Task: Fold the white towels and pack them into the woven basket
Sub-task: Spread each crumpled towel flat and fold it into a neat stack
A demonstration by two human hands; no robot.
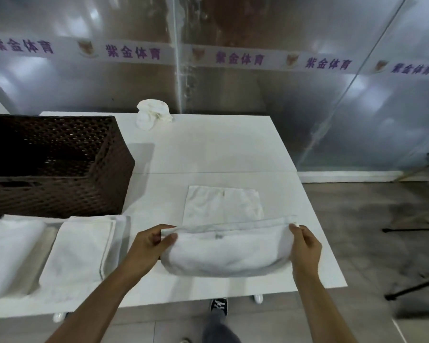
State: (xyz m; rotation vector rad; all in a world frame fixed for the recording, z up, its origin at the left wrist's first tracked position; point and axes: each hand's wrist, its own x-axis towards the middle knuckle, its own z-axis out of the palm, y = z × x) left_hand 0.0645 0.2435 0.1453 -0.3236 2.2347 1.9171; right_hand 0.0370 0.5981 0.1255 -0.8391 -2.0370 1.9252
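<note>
A white towel (223,253) lies on the white table (208,149) in front of me, its near part lifted and doubled over. My left hand (151,241) pinches its left corner. My right hand (305,243) pinches its right corner. The towel's far part (223,204) lies flat on the table. The dark brown woven basket (109,174) stands at the left and looks empty inside. Two folded white towels lie in front of the basket, one (82,246) nearer me and one (10,248) at the far left. A crumpled white towel (152,115) sits at the table's back edge.
A glass wall with a printed band runs behind the table. The table's right edge (317,219) drops to a grey floor, where black tripod legs (414,288) stand. My shoe (218,306) shows under the front edge.
</note>
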